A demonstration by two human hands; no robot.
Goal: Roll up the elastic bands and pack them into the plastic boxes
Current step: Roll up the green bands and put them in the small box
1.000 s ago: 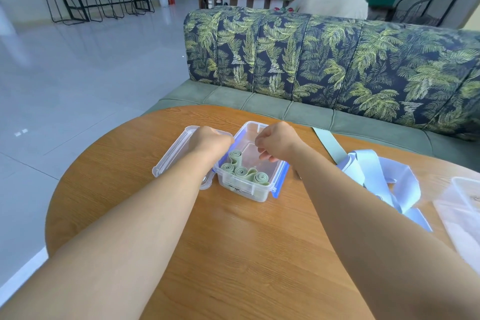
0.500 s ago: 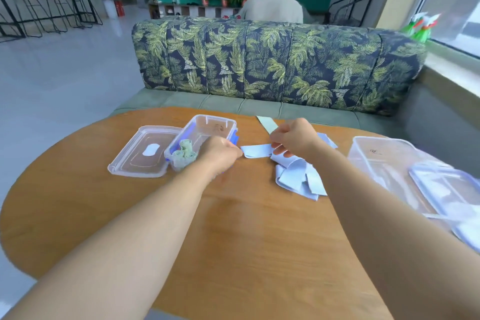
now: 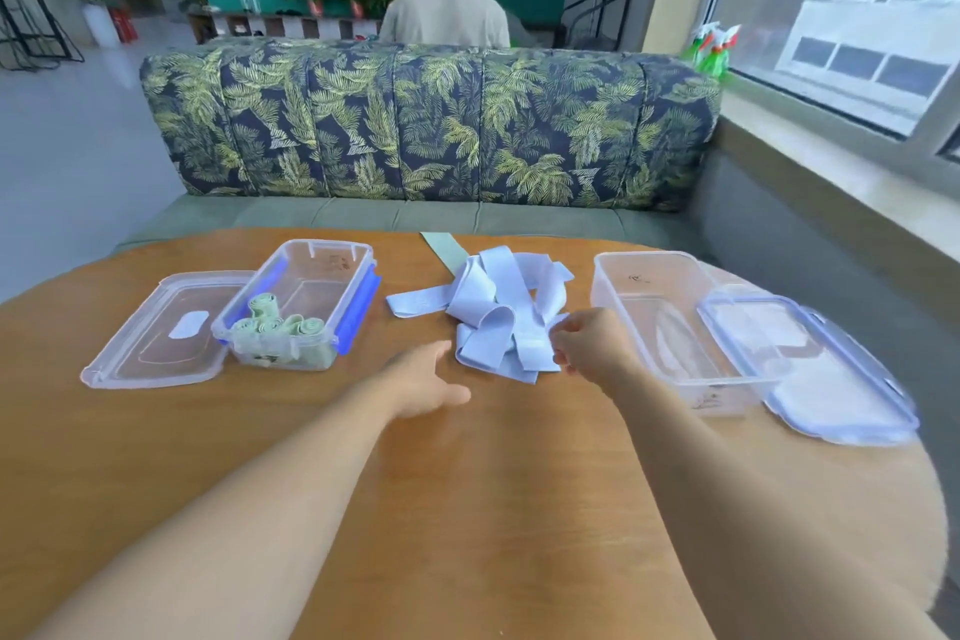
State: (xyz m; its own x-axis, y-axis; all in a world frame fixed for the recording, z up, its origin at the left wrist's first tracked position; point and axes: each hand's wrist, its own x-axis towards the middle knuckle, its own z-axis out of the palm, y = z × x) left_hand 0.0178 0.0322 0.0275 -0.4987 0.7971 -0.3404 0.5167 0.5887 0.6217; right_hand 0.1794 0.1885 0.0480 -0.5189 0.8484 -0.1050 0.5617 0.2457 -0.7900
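Observation:
A heap of pale blue elastic bands lies mid-table, with a green band trailing off the far edge. My right hand pinches the heap's near right end. My left hand rests flat and relaxed on the wood just left of the heap, holding nothing. At the left, a clear plastic box with blue clips holds several rolled green bands at its near end. A second, empty clear box stands to the right.
One loose lid lies left of the green-band box; another lid leans on the right box. The round wooden table meets a leaf-print sofa. A person sits behind it, back turned. A window ledge runs along the right.
Both hands left the box of green rolls and moved right to the blue bands. My left hand let go of the blue strip end; my right hand shifted to the heap's near edge.

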